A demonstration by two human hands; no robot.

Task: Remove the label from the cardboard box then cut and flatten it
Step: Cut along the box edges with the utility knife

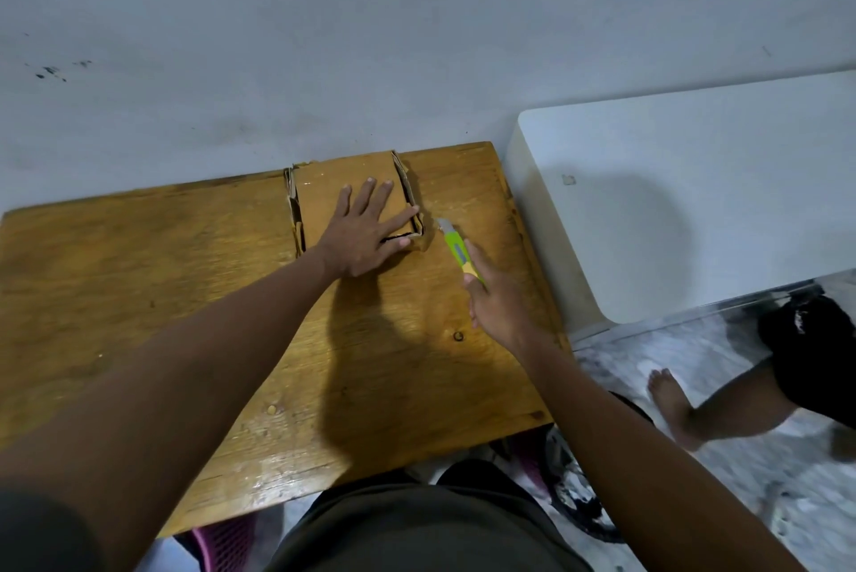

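Note:
A small brown cardboard box (324, 182) lies squashed flat at the far edge of the wooden table (162, 275), with folded flaps showing along its left and right sides. My left hand (366, 233) presses down on it with fingers spread and straight. My right hand (495, 303) grips a green and yellow utility knife (456, 249) just right of the box. The blade tip points toward the box's near right corner and lies a little apart from it. No label is visible on the box's top face.
A grey wall rises directly behind the table. A white table (695, 201) stands to the right. Another person's bare leg and foot (676, 404) are on the marble floor at the right. Pink mesh items (222, 543) sit under the table's near edge.

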